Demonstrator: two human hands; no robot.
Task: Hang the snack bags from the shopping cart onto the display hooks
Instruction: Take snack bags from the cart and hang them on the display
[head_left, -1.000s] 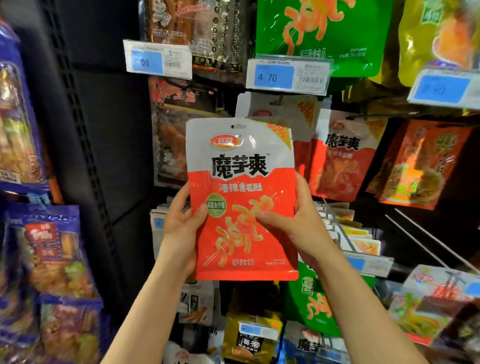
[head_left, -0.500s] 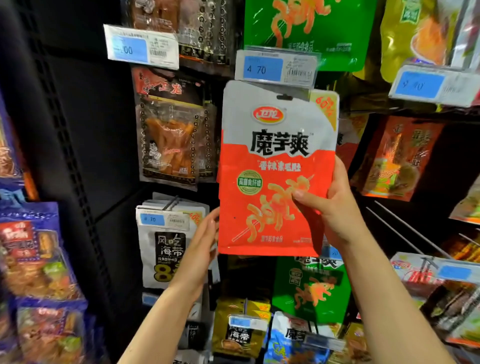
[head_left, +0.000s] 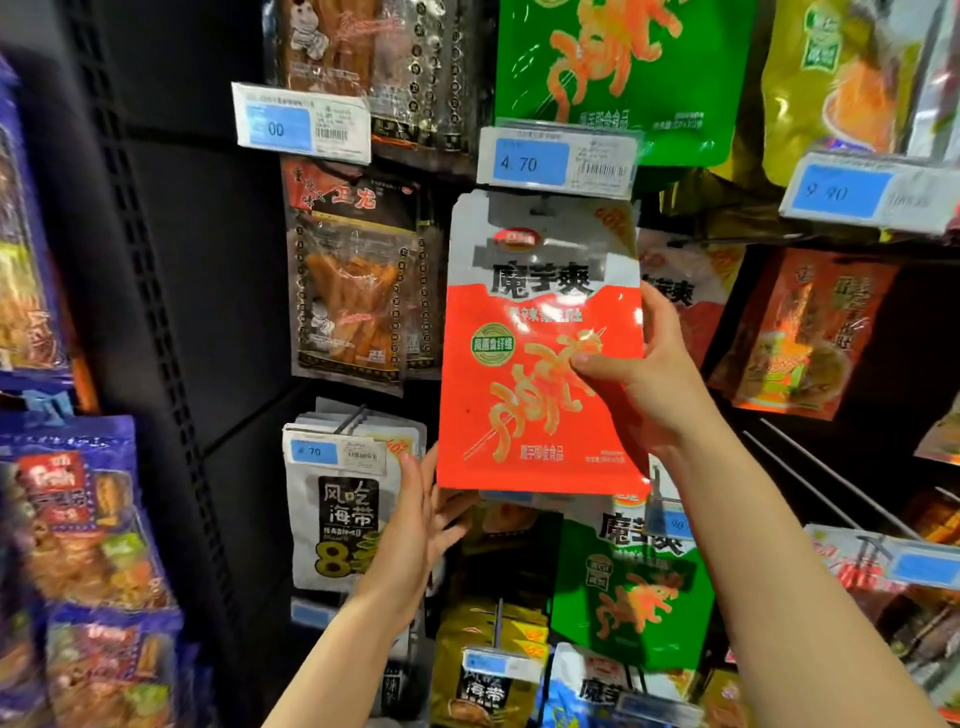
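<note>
A red-and-white snack bag is held up in front of the display, its top edge just under the 4.70 price tag. My right hand grips the bag's right side, thumb on the front and fingers behind. My left hand is spread with straight fingers just below the bag's lower left corner, holding nothing. Behind the bag hangs another bag of the same kind. The hook itself is hidden behind the tag and the bag.
Dark snack packs hang to the left, a white seaweed bag below them, green bags above and below. Bare metal hooks jut out at the right. Blue bags fill the left rack.
The bag has gone up and to the right toward the 4.70 tag. My left hand let go of it and dropped below its lower left corner; my right hand alone holds it.
</note>
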